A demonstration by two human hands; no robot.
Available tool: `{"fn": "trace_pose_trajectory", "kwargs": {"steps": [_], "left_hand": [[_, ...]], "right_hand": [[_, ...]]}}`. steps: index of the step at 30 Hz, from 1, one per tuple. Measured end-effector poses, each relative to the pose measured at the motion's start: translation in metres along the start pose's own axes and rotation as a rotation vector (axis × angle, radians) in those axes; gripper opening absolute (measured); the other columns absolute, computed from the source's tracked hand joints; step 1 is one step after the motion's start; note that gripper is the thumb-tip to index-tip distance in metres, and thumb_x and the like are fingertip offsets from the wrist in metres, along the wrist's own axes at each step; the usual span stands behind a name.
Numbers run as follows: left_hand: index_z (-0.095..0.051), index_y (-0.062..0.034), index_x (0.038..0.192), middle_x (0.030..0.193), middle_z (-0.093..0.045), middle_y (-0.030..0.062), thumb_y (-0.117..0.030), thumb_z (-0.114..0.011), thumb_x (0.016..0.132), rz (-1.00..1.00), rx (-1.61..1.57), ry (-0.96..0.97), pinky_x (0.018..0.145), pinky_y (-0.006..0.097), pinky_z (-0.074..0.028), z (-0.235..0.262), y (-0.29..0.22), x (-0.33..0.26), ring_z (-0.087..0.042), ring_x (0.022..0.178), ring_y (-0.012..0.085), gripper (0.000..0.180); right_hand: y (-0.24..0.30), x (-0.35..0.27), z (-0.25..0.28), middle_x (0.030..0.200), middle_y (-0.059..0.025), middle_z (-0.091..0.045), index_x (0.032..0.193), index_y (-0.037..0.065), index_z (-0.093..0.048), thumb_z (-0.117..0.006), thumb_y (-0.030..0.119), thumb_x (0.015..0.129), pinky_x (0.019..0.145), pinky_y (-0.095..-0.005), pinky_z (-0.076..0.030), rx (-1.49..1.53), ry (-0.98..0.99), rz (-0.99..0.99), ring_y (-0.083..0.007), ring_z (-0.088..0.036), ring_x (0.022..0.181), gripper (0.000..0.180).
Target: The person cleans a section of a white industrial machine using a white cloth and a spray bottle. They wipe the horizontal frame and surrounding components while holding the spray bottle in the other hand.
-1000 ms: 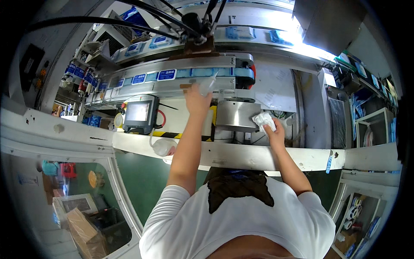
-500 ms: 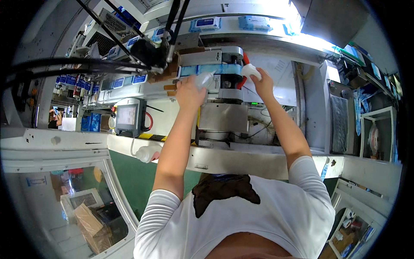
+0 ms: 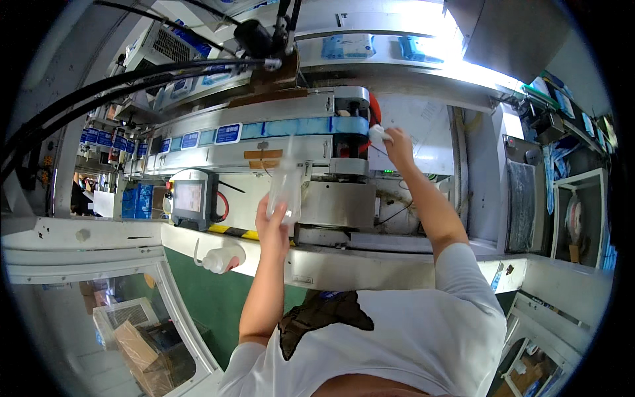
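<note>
My left hand (image 3: 272,225) is wrapped round the lower part of a clear squeeze bottle (image 3: 287,188). Its thin nozzle points away from me toward the light blue conveyor belt (image 3: 297,126). Some blur softens the bottle's outline. At the belt's right end my right hand (image 3: 399,151) pinches a crumpled white cloth or wipe (image 3: 378,134), close to the end roller. A red part (image 3: 374,106) curves behind that end. Blue-and-white labels, such as one flat label (image 3: 229,133), lie along the left stretch of the belt.
Black robot arms with a dark motor head (image 3: 254,38) hang over the belt's far left. Wipe packs (image 3: 348,46) sit on a rear conveyor. A control screen (image 3: 192,197) and a second spouted bottle (image 3: 223,259) are at near left. Striped edging (image 3: 235,231) runs along the machine.
My left hand has drawn back toward me from the belt with the bottle. My right hand has lowered slightly at the roller. The overhead robot head has moved away; rear packs have shifted right.
</note>
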State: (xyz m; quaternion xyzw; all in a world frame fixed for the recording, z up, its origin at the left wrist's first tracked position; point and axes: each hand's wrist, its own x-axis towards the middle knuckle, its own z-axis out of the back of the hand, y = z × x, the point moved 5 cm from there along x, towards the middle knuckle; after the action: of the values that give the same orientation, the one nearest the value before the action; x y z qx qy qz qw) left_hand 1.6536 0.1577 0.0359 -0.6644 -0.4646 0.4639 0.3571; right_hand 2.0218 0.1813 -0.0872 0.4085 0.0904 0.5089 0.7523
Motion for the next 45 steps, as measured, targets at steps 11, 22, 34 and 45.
{"fn": "trace_pose_trajectory", "kwargs": {"steps": [11, 22, 34, 45], "left_hand": [[-0.034, -0.0056, 0.132, 0.121, -0.050, 0.0111, -0.018, -0.069, 0.078, 0.145, -0.299, 0.043, 0.097, 0.047, -0.044, 0.043, 0.032, -0.077, -0.051, 0.111, 0.0267, 0.066], [-0.039, -0.0031, 0.127, 0.120, -0.051, 0.0077, 0.002, -0.066, 0.073, -0.062, -0.004, -0.015, 0.095, 0.035, -0.042, 0.077, 0.033, -0.107, -0.052, 0.108, 0.0195, 0.061], [-0.051, 0.0010, 0.117, 0.104, -0.060, 0.0141, -0.010, -0.077, 0.069, -0.366, 0.871, 0.049, 0.086, 0.032, -0.046, 0.012, -0.011, -0.057, -0.059, 0.097, 0.0218, 0.056], [-0.057, -0.0028, 0.110, 0.095, -0.062, 0.0148, -0.013, -0.078, 0.064, -0.660, 1.182, 0.141, 0.075, 0.038, -0.049, -0.034, -0.049, -0.053, -0.060, 0.086, 0.0325, 0.052]], "right_hand": [[0.117, 0.028, -0.044, 0.097, -0.0093, -0.060, 0.092, 0.009, -0.065, -0.057, 0.002, 0.072, 0.080, -0.0403, -0.047, -0.058, -0.038, 0.367, -0.0306, -0.057, 0.094, 0.023], [0.141, 0.040, -0.085, 0.099, -0.0114, -0.060, 0.092, 0.008, -0.063, -0.059, 0.001, 0.070, 0.083, -0.0402, -0.047, -0.122, 0.077, 0.372, -0.0308, -0.055, 0.097, 0.024], [0.091, -0.040, 0.008, 0.108, -0.0029, -0.058, 0.112, 0.007, -0.055, -0.063, 0.014, 0.087, 0.080, -0.0278, -0.051, 1.367, 0.451, -0.728, -0.0147, -0.056, 0.101, 0.028], [0.113, -0.091, 0.007, 0.111, -0.0021, -0.054, 0.113, 0.009, -0.051, -0.063, 0.011, 0.087, 0.083, -0.0262, -0.050, 1.650, 0.539, -0.929, -0.0145, -0.054, 0.102, 0.029]]}}
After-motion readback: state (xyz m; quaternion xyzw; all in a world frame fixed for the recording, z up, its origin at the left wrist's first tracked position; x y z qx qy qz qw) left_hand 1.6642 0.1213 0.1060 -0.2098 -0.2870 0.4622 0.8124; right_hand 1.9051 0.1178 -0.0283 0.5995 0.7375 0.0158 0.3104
